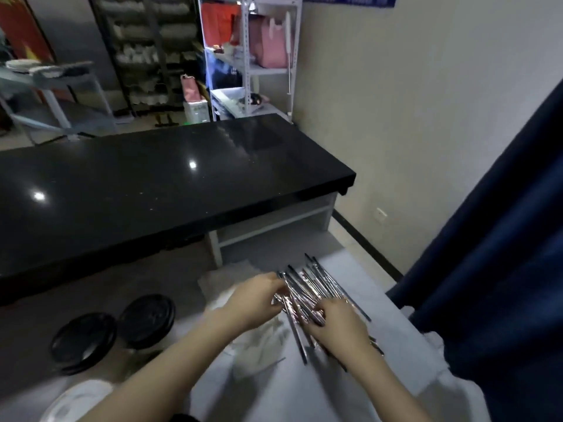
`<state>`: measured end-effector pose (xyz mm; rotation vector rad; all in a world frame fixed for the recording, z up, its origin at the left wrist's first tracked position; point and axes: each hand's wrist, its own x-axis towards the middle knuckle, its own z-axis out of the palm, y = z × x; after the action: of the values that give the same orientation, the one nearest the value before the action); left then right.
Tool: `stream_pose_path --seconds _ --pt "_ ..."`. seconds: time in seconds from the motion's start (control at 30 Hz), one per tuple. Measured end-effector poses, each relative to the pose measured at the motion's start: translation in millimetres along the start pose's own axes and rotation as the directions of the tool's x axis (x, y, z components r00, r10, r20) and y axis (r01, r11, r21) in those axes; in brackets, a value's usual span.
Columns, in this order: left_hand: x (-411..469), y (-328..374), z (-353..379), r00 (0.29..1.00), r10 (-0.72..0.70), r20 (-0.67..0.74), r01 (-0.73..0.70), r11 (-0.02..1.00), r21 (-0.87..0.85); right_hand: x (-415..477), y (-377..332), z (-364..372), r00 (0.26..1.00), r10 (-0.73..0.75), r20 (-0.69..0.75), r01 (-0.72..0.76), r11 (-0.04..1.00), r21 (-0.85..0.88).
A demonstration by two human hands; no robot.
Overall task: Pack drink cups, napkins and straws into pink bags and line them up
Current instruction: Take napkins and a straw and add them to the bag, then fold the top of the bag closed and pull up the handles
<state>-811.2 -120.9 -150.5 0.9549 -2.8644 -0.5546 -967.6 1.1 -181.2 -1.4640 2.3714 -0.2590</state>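
Long black glossy counter (pixel 170 190) ahead, light spots glinting on top. Beige wall (pixel 411 117) right. White metal rack (pixel 295 56) behind. Navy curtain (pixel 502 239) nearby.

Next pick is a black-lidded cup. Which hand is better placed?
Left, probably: left hand is nearer the two round black-lidded drink cups; right hand, gripping the shiny wrapped straws, would have to cross over.

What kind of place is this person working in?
Likely the back room of a drink shop, though I can't be sure. Wrapped straws are heaped near cups with black lids, and a metal shelf at the back holds pink bags.
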Motion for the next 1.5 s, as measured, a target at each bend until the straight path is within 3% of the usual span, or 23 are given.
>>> stream_pose_path --seconds 0.17,0.33,0.77,1.03,1.33,1.5 --pt "29.7 1.5 42.4 0.998 -0.066 0.018 0.064 0.995 0.081 6.4 1.1 26.3 0.998 0.0 -0.07 -0.008 0.993 -0.12" --pt "45.4 -3.3 61.0 0.999 -0.037 0.016 0.034 0.99 0.137 12.4 -0.3 39.4 0.998 -0.016 -0.057 0.008 0.991 -0.131" --pt "57.8 -5.8 59.3 0.996 0.081 0.023 -0.084 0.96 0.269 15.1 18.8 33.8 0.992 -0.015 -0.125 0.01 0.999 -0.041" --pt "40.9 -8.1 35.3 0.969 0.215 -0.125 -0.189 0.963 0.192 6.5 21.5 21.2 0.973 -0.084 -0.215 0.114 0.985 0.132" --pt "-33.0 -20.1 -54.0 0.947 0.149 -0.284 -0.102 0.979 0.175 0.1 -40.1 -36.2 0.898 -0.329 -0.293 0.389 0.904 0.176" --pt "-119.5 -38.1 -115.8 0.896 -0.014 -0.444 0.113 0.974 0.197 -12.6 -132.1 -61.5 0.753 -0.565 -0.338 0.627 0.771 0.109"
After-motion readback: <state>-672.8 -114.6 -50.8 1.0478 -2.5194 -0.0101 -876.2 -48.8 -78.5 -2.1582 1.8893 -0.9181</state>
